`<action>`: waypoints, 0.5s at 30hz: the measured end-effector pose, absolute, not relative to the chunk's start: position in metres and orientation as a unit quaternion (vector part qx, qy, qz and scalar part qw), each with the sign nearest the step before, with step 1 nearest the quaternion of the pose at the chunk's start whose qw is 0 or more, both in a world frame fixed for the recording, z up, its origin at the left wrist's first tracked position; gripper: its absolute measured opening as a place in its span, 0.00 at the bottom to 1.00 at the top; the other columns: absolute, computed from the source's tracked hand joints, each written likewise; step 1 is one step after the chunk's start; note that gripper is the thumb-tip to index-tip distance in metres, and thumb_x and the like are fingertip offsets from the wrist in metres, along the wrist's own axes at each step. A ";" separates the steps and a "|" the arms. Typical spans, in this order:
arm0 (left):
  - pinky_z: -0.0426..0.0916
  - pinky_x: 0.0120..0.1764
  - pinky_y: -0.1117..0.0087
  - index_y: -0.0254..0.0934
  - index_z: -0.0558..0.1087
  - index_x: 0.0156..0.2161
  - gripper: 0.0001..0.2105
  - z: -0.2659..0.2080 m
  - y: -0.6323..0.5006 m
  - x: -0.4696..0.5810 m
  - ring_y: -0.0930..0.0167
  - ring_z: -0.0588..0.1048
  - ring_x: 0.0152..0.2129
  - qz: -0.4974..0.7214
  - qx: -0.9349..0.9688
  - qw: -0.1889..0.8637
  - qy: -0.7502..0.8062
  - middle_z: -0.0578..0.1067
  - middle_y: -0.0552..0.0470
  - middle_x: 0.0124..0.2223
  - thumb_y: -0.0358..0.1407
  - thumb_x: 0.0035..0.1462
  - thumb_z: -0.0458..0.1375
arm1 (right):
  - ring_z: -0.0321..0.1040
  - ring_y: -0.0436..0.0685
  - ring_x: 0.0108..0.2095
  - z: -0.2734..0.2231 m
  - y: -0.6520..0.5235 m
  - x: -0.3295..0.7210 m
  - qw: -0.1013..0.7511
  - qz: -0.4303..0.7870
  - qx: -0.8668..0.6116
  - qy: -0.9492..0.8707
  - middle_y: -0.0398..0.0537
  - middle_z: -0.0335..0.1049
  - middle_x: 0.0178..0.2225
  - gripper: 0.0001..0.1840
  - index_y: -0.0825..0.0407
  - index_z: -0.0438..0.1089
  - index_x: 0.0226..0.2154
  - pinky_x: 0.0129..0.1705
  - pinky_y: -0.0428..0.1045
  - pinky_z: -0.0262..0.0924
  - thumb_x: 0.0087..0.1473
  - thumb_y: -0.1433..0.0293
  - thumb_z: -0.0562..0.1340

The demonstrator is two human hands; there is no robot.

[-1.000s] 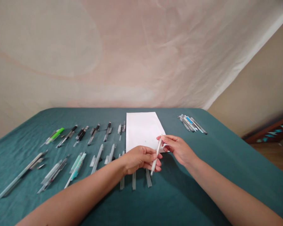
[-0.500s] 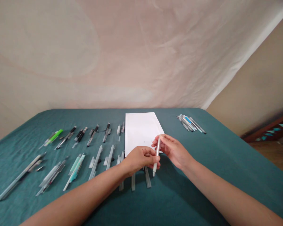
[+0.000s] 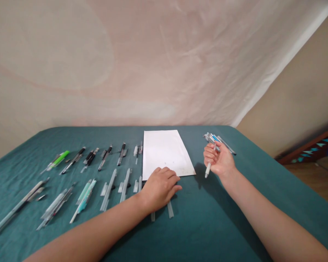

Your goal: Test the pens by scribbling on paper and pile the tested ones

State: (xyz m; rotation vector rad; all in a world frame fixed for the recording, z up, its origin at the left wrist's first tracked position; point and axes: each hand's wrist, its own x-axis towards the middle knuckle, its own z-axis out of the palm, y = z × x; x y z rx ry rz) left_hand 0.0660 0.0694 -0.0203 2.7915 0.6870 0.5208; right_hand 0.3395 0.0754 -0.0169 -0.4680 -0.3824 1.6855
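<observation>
My right hand [image 3: 218, 158] is closed around a white pen [image 3: 208, 170], whose lower end points down toward the front. It is held over the cloth, just in front of a pile of pens [image 3: 226, 145]. My left hand [image 3: 161, 189] is at the near edge of a white sheet of paper [image 3: 166, 151], palm down with the thumb apart from loosely bent fingers. No object shows in it, though its underside is hidden. Beneath it, clear plastic pen parts [image 3: 170, 209] stick out toward me, partly covered by the hand and wrist.
Pen parts lie in small groups on the left of the green cloth [image 3: 221, 225]: a bright green pen [image 3: 60, 159], black-gripped pens [image 3: 121, 153], turquoise parts [image 3: 84, 198] and clear barrels [image 3: 109, 189]. A pale pink curtain [image 3: 153, 72] hangs behind the table.
My right hand has carried the white pen to the right, toward the pile. My left hand has let go of the pen and lowered slightly to the paper's near edge.
</observation>
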 end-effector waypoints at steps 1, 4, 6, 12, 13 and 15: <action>0.61 0.44 0.62 0.36 0.71 0.42 0.12 -0.021 0.069 0.066 0.65 0.69 0.41 0.171 0.953 0.101 0.230 0.73 0.45 0.40 0.40 0.61 0.49 | 0.45 0.44 0.12 -0.017 0.076 0.341 0.630 0.730 -0.203 -0.167 0.33 0.47 0.14 0.11 0.50 0.55 0.23 0.11 0.41 0.41 0.54 0.67 0.54; 0.59 0.47 0.61 0.36 0.71 0.44 0.15 -0.023 0.069 0.065 0.63 0.68 0.44 0.154 0.959 0.088 0.221 0.74 0.44 0.41 0.43 0.60 0.49 | 0.44 0.44 0.12 -0.018 0.077 0.342 0.644 0.713 -0.216 -0.174 0.32 0.48 0.13 0.09 0.50 0.55 0.23 0.10 0.41 0.40 0.51 0.68 0.56; 0.59 0.48 0.60 0.36 0.71 0.44 0.15 -0.026 0.069 0.065 0.63 0.69 0.44 0.151 0.960 0.089 0.219 0.74 0.44 0.42 0.43 0.60 0.49 | 0.42 0.44 0.11 -0.018 0.077 0.342 0.649 0.699 -0.235 -0.185 0.32 0.47 0.13 0.08 0.50 0.56 0.23 0.10 0.41 0.39 0.50 0.68 0.56; 0.58 0.49 0.60 0.36 0.70 0.44 0.14 -0.031 0.069 0.066 0.62 0.69 0.45 0.152 0.959 0.095 0.219 0.74 0.43 0.44 0.42 0.60 0.50 | 0.40 0.44 0.11 -0.016 0.076 0.339 0.651 0.687 -0.252 -0.202 0.31 0.46 0.12 0.05 0.51 0.60 0.26 0.09 0.41 0.39 0.50 0.68 0.56; 0.58 0.49 0.60 0.35 0.70 0.44 0.13 -0.031 0.069 0.066 0.62 0.69 0.45 0.150 0.960 0.094 0.218 0.74 0.43 0.44 0.41 0.60 0.50 | 0.41 0.44 0.11 -0.015 0.076 0.338 0.652 0.690 -0.245 -0.198 0.32 0.47 0.13 0.05 0.51 0.61 0.26 0.10 0.41 0.40 0.51 0.68 0.56; 0.58 0.49 0.60 0.35 0.70 0.44 0.13 -0.030 0.069 0.067 0.62 0.69 0.45 0.144 0.961 0.089 0.217 0.73 0.43 0.45 0.40 0.60 0.50 | 0.43 0.44 0.11 -0.015 0.075 0.338 0.650 0.701 -0.229 -0.184 0.33 0.49 0.13 0.05 0.51 0.61 0.27 0.10 0.40 0.43 0.53 0.68 0.56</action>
